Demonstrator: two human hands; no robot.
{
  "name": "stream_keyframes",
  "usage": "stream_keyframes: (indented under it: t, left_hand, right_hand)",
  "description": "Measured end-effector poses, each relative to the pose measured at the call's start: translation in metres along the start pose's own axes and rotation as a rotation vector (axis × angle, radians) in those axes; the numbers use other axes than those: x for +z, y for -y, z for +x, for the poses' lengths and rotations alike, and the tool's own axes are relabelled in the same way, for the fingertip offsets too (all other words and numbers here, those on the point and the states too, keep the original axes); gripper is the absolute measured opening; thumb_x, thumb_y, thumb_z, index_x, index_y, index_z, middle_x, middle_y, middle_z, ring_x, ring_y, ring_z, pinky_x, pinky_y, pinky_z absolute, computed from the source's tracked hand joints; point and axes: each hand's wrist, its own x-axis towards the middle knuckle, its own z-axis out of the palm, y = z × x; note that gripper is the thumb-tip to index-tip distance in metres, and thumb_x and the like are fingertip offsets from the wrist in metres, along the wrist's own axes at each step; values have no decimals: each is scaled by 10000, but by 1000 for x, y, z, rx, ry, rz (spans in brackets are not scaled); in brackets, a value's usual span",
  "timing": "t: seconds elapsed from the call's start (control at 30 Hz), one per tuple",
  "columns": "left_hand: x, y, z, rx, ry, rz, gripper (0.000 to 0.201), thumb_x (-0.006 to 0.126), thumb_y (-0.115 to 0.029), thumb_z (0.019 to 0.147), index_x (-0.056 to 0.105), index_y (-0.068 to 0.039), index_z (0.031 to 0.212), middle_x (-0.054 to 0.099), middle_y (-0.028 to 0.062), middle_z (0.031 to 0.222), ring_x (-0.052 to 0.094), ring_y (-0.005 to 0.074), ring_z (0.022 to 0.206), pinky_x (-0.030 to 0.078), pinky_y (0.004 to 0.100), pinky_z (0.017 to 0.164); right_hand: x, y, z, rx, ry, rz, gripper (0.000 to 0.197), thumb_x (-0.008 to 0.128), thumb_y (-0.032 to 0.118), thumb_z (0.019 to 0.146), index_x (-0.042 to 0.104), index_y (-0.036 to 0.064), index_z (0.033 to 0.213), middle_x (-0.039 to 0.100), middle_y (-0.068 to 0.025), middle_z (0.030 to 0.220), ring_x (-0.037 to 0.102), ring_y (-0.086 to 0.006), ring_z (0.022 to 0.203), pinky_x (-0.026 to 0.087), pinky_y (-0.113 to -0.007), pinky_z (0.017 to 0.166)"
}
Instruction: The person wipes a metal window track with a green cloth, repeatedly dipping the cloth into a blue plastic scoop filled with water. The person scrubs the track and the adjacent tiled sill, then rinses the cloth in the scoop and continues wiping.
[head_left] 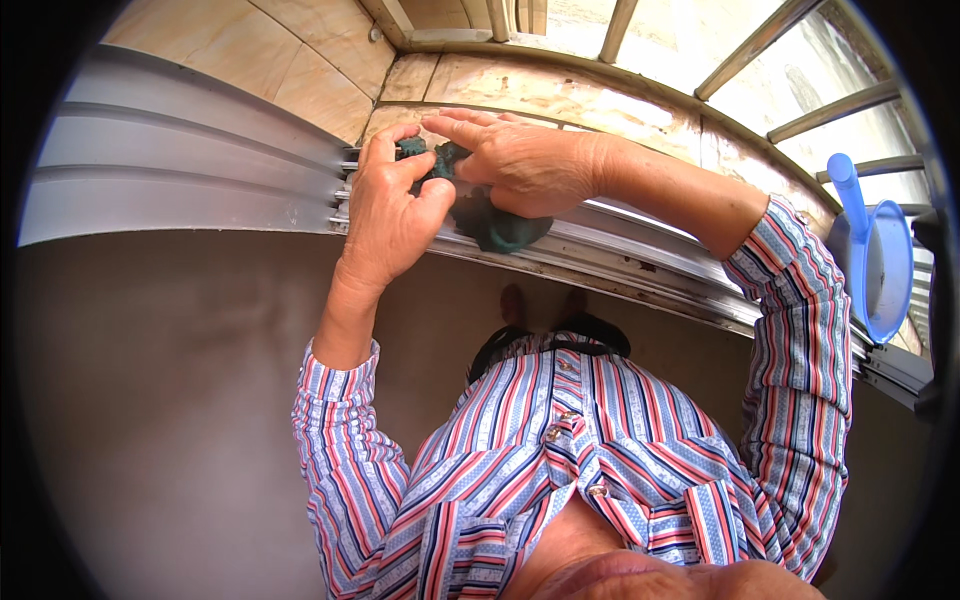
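Observation:
A dark green cloth lies bunched over the metal window track, at the track's left end. My left hand is closed, its thumb and fingers pinching a bit of the cloth where the track meets the grey frame. My right hand reaches across from the right and grips the cloth, palm down, with its fingers pointing left toward my left hand. Part of the cloth hangs out below my right palm. The right fingertips nearly meet the left fingers, and some of the cloth is hidden under both hands.
The grey metal frame rises at the left. Beyond the track runs a tiled sill with dirty patches, bordered by metal bars. A blue plastic dipper with a long handle stands at the right end of the sill.

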Motion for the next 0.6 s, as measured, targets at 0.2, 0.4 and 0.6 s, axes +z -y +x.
stream_keyframes:
  t: [0.2,0.4,0.6]
  left_hand:
    - [7,-12,4,9,-20,-73,290,567,-121,739,676,95,899,545,269,1197,534,375,1090,435,419,940]
    - [-6,-13,16,-32,-44,-220,250,523,-91,802,632,116,888,552,263,1181,572,335,991,461,387,872]
    - [-44,-64,57,147,-139,-384,245,532,-114,857,655,64,971,613,218,1055,614,276,931,500,359,802]
  right_hand:
    - [3,12,-13,78,-189,290,258,479,-60,656,604,-76,881,272,-273,1511,240,-425,1419,281,-535,1115]
    - [-9,20,4,134,-146,153,367,517,-45,683,619,-49,1036,290,-240,1515,321,-391,1388,334,-480,1091]
    - [-39,18,-3,-26,-585,145,414,536,-74,722,606,-32,1128,418,-205,1411,467,-356,1242,417,-423,994]
